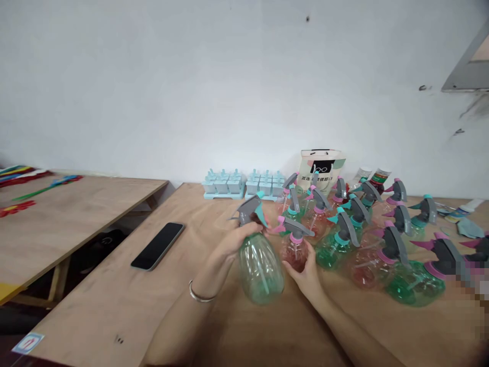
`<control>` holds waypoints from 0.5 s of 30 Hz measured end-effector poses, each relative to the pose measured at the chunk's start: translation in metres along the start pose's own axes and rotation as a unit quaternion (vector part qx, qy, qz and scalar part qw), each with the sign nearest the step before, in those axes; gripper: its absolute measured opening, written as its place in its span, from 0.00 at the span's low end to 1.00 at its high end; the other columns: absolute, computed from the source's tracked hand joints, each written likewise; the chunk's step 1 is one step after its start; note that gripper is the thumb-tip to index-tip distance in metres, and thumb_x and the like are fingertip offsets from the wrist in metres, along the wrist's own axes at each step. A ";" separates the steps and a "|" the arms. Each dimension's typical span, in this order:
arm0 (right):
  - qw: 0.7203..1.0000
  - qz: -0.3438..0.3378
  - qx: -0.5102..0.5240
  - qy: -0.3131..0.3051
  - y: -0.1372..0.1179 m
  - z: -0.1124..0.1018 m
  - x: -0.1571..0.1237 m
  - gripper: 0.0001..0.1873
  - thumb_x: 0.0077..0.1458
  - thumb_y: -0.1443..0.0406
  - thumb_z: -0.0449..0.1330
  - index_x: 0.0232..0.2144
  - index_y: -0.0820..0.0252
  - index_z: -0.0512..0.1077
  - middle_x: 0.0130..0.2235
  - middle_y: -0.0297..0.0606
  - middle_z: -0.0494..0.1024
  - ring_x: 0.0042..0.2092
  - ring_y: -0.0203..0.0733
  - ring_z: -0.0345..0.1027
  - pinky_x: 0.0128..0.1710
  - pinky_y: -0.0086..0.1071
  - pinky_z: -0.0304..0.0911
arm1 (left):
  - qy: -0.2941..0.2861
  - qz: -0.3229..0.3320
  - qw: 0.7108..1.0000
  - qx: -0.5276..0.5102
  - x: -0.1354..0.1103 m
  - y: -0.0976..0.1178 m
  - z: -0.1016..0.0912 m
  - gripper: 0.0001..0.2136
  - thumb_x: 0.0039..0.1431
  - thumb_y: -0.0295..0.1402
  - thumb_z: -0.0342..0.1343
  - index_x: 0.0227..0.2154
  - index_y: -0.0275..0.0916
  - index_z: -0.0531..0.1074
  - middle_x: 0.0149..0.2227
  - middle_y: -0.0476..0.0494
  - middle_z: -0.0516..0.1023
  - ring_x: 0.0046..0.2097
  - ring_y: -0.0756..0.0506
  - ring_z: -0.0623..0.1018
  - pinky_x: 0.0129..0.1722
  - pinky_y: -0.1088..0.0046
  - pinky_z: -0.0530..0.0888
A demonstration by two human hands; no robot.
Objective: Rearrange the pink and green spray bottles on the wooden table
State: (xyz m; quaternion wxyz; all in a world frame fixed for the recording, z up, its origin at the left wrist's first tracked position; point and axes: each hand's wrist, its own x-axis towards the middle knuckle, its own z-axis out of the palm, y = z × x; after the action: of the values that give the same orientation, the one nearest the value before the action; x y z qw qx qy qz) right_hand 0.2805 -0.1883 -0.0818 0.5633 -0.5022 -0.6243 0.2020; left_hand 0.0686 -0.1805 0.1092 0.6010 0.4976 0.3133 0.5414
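My left hand [244,237] is closed round the neck of a green spray bottle [262,272], whose grey head has a teal trigger. The bottle tilts slightly. Just right of it, my right hand [305,272] grips the body of a pink spray bottle [293,252] with a grey head and pink trigger. Several more spray bottles stand close by on the right, among them a green one with a teal collar [332,250] and a pink one [367,265]. At the right, a green bottle with a pink collar [414,285] leans over.
A black phone [158,245] lies on the wooden table [95,306] to the left. Light-blue popsicle molds [225,186] and a paper bag [321,165] stand along the wall. Across a gap on the left, another table [87,209] holds colourful strips.
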 end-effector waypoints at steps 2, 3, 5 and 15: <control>1.000 0.001 0.003 -0.015 -0.001 0.002 0.000 0.43 0.51 0.52 0.66 0.62 0.60 0.51 0.59 0.55 0.65 0.60 0.56 0.64 0.61 0.56 0.61 | 0.007 0.008 1.000 0.009 0.001 0.002 0.000 0.08 0.40 0.31 0.63 0.27 0.36 0.75 0.23 0.48 0.76 0.27 0.49 0.75 0.28 0.74 0.72; 1.000 0.001 0.007 -0.023 -0.001 0.003 0.000 0.43 0.51 0.52 0.66 0.62 0.59 0.51 0.59 0.55 0.65 0.61 0.56 0.64 0.61 0.56 0.60 | -0.005 0.007 1.000 0.016 0.001 0.003 0.000 0.09 0.41 0.31 0.64 0.28 0.36 0.75 0.24 0.48 0.76 0.27 0.49 0.76 0.29 0.74 0.72; 0.999 0.002 0.022 -0.039 -0.001 0.006 0.001 0.43 0.51 0.53 0.65 0.62 0.59 0.51 0.60 0.54 0.65 0.62 0.56 0.63 0.62 0.55 0.59 | -0.040 -0.013 0.999 0.033 0.001 0.004 0.000 0.10 0.42 0.32 0.64 0.30 0.36 0.76 0.25 0.47 0.77 0.28 0.49 0.76 0.28 0.75 0.72; 0.997 0.017 0.040 -0.070 -0.002 0.007 0.006 0.44 0.51 0.52 0.65 0.62 0.58 0.49 0.62 0.54 0.62 0.64 0.55 0.59 0.64 0.55 0.55 | -0.032 -0.003 0.997 0.070 -0.011 0.006 0.010 0.08 0.41 0.32 0.66 0.24 0.38 0.74 0.25 0.49 0.75 0.27 0.49 0.74 0.27 0.72 0.72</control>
State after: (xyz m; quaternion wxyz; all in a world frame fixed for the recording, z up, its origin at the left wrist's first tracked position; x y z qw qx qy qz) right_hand 0.2738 -0.1815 -0.0786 0.5346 -0.4740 -0.6451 0.2708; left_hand 0.0731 -0.1940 0.1160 0.5763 0.5546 0.3319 0.5002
